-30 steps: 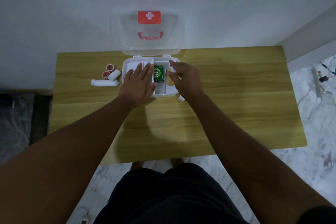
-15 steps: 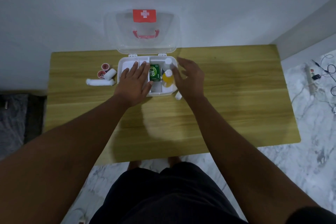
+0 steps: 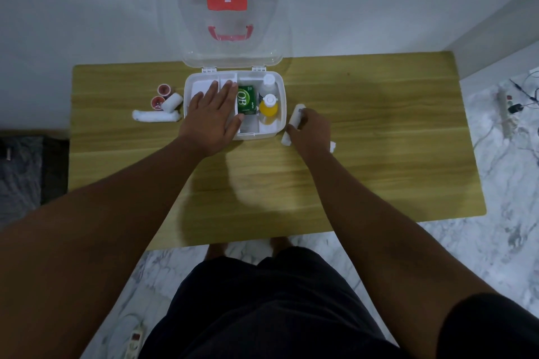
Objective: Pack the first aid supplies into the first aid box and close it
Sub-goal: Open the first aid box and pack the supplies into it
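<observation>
The white first aid box [image 3: 280,81] stands open at the table's far middle, its clear lid [image 3: 230,26] upright against the wall. Inside lie a green packet [image 3: 247,99], a yellow bottle [image 3: 269,109] and a clear bottle [image 3: 268,81]. My left hand [image 3: 214,115] rests flat over the box's left compartments, fingers apart. Just right of the box, my right hand [image 3: 312,131] closes around a white bandage roll [image 3: 294,122] on the table. Left of the box lie a long white roll [image 3: 154,116], a short white roll [image 3: 172,102] and two red tape rolls [image 3: 162,95].
The wooden table [image 3: 379,131] stands against a white wall. A small white item [image 3: 332,146] peeks out behind my right wrist. Cables and a power strip [image 3: 507,108] lie on the marble floor at the right; another power strip [image 3: 134,341] lies by my legs.
My right hand left the box's right compartment, where the two bottles now stand uncovered, moved right and down, and took hold of the white roll beside the box. My left hand stayed put.
</observation>
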